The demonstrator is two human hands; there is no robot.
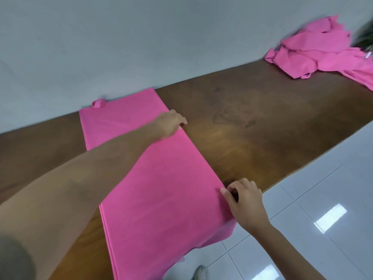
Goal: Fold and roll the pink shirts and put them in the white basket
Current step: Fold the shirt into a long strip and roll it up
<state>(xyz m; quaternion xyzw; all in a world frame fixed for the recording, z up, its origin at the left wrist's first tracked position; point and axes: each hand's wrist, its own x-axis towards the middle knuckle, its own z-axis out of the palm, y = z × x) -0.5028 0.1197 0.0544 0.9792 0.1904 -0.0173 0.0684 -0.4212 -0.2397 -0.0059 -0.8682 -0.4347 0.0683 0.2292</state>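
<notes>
brown table (252, 126), folded pink shirt (161, 188), shirt pile (323, 53)

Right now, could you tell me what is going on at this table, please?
A person is folding a pink shirt laid flat as a long strip across the brown wooden table, its near end hanging over the edge. The left hand holds the strip's right edge farther up, and the right hand pinches that edge near the table's front. A pile of unfolded pink shirts waits at the far right. No white basket is in view.
</notes>
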